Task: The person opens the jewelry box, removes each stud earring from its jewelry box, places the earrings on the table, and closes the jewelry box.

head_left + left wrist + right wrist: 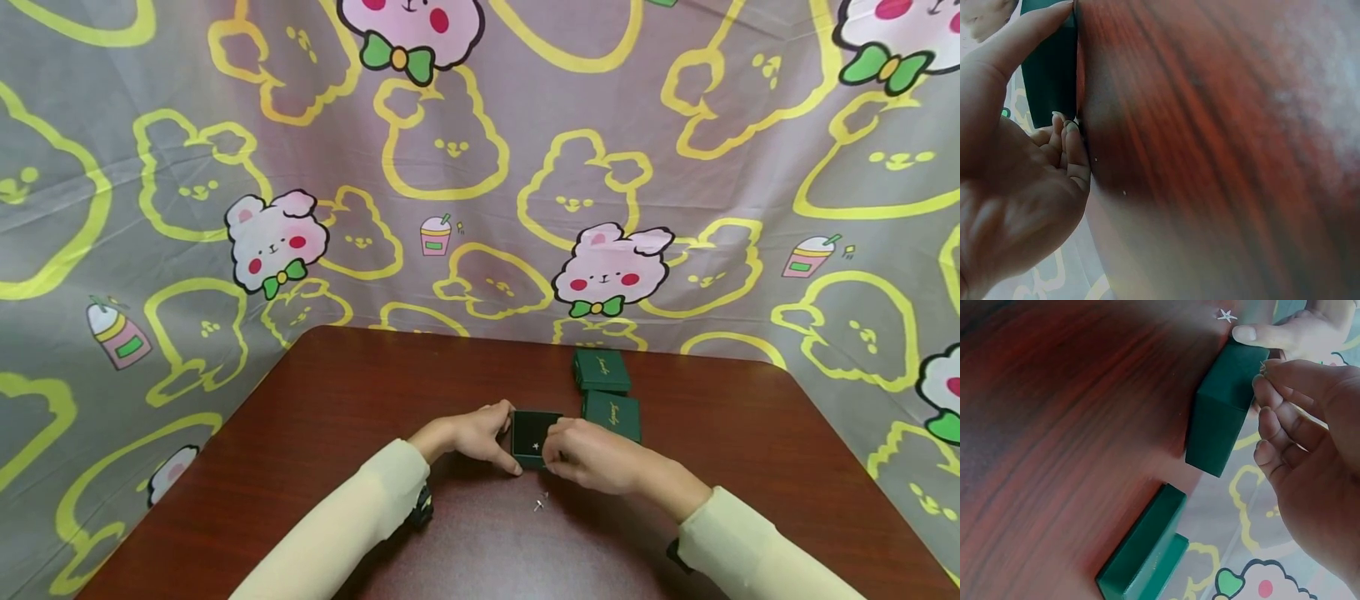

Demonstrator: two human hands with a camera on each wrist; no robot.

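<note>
A small green jewelry box (530,462) with a black lining stands uncovered on the table. My left hand (480,435) grips its left side, with the thumb (1029,44) on the near wall and fingers behind. At the box's right side is my right hand (592,454), thumb and index finger pinching a tiny shiny earring (1263,366), mostly hidden by the fingertips. A small silver star (536,446) shows against the black lining, close to those fingertips. On the table in front of the box lies a star-shaped earring (1227,315).
Two green boxes with gold lettering, a nearer one (612,414) and a farther one (602,369), lie behind my right hand. The brown wooden table (360,375) ends at a grey cloth (480,225) printed with cartoon figures.
</note>
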